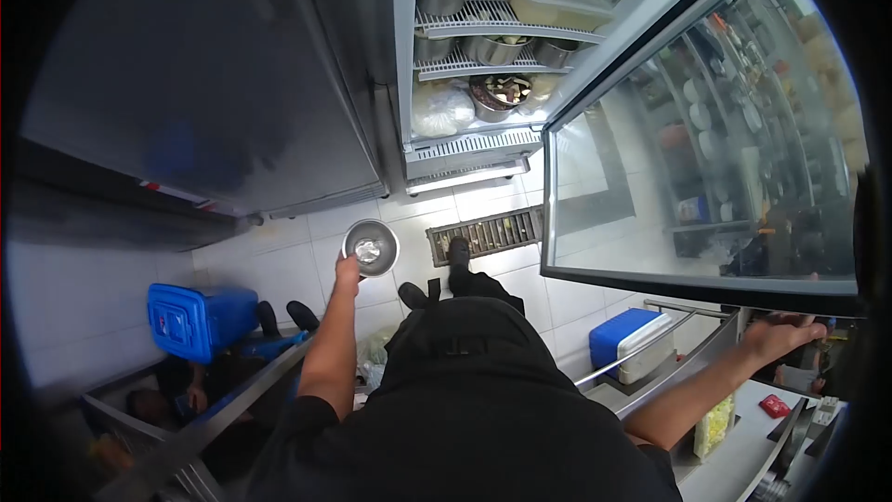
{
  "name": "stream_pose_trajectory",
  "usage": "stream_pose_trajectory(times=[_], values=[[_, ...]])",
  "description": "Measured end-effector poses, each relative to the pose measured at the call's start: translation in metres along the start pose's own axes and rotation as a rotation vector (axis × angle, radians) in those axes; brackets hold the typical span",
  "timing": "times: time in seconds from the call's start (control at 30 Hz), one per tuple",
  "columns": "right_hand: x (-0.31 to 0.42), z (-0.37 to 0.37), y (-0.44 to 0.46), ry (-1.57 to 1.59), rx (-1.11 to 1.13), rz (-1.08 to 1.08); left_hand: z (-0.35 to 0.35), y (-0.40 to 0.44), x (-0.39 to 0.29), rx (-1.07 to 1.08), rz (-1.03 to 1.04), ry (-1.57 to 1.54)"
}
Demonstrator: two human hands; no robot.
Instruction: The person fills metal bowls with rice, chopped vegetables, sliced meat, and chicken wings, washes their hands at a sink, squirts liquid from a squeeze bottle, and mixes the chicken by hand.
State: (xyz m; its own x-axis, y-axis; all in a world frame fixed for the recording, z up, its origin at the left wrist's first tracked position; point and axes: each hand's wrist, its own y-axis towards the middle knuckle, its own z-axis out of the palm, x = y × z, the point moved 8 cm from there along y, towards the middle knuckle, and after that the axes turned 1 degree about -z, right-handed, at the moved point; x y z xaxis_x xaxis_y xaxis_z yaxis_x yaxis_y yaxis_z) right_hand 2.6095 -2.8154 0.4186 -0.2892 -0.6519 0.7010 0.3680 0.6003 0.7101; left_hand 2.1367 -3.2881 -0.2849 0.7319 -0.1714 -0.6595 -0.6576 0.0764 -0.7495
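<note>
My left hand (347, 275) grips the rim of a round stainless steel bowl (388, 265), held out over the floor. Something pale and shiny lies at the bottom of the bowl; I cannot make out what it is. Far to the right, my right hand (783, 339) is closed at the outer edge of the glass refrigerator door (701, 293), which stands wide open. Ahead of me is the lit refrigerator (465, 151). On its wire shelves sit metal pots (497, 49), a plastic bag (442, 110) and a pot of dark and pale pieces (500, 95).
A floor drain grate (488, 234) lies by my feet. At left are a blue lidded bin (200, 321) and another person's hand (196, 397), low beside a metal frame. A blue and white cooler box (632, 344) and a steel counter (734, 465) are at right.
</note>
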Motion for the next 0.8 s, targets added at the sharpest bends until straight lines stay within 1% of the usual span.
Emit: stream_pose_trajectory(times=[0.1,0.13,0.17,0.2,0.27,0.3,0.33,0.37,0.4,0.43,0.47,0.5,0.57,0.63,0.67,0.73,0.77,0.8], values=[[-0.016,-0.037,0.009,-0.305,-0.126,-0.225,0.027,0.003,-0.012,0.035,0.039,0.034],[-0.012,-0.031,0.005,-0.303,-0.140,-0.339,0.037,-0.016,-0.022,0.029,-0.018,0.014],[-0.009,-0.025,0.001,-0.305,-0.155,-0.452,0.039,-0.012,-0.018,0.031,-0.009,0.029],[0.010,-0.007,-0.014,-0.195,-0.156,-0.601,0.040,-0.005,-0.012,0.032,0.003,0.044],[0.018,0.048,-0.065,0.032,-0.013,-0.597,0.047,-0.025,-0.022,0.004,-0.036,0.053],[-0.001,0.093,-0.094,0.132,0.198,-0.507,0.044,-0.020,-0.017,0.013,-0.041,0.030],[-0.037,0.147,-0.129,0.182,0.465,-0.291,0.038,-0.023,-0.018,-0.031,-0.056,0.052],[-0.085,0.202,-0.170,0.197,0.711,-0.027,0.035,-0.029,-0.019,-0.071,-0.073,0.074],[-0.141,0.254,-0.217,0.182,0.916,0.241,0.034,-0.035,-0.020,-0.111,-0.094,0.093],[-0.214,0.303,-0.277,0.112,1.090,0.482,0.036,-0.044,-0.027,-0.142,-0.101,0.059],[-0.288,0.339,-0.340,0.033,1.177,0.723,0.034,-0.057,-0.035,-0.178,-0.109,0.026],[-0.340,0.369,-0.387,-0.118,1.296,0.811,0.030,-0.068,-0.039,-0.219,-0.120,-0.007],[-0.420,0.422,-0.455,-0.183,1.234,1.008,0.017,-0.074,-0.038,-0.293,-0.130,-0.054],[-0.467,0.465,-0.493,-0.051,1.097,1.346,0.004,-0.085,-0.038,-0.355,-0.143,-0.072],[-0.485,0.482,-0.514,0.015,1.017,1.510,-0.002,-0.091,-0.039,-0.377,-0.150,-0.070],[-0.519,0.509,-0.548,0.128,0.777,1.728,-0.012,-0.099,-0.036,-0.404,-0.148,-0.094],[-0.530,0.522,-0.553,0.106,0.855,1.634,-0.015,-0.102,-0.030,-0.411,-0.144,-0.115],[-0.529,0.530,-0.550,0.123,0.858,1.553,-0.016,-0.104,-0.025,-0.414,-0.140,-0.135]])
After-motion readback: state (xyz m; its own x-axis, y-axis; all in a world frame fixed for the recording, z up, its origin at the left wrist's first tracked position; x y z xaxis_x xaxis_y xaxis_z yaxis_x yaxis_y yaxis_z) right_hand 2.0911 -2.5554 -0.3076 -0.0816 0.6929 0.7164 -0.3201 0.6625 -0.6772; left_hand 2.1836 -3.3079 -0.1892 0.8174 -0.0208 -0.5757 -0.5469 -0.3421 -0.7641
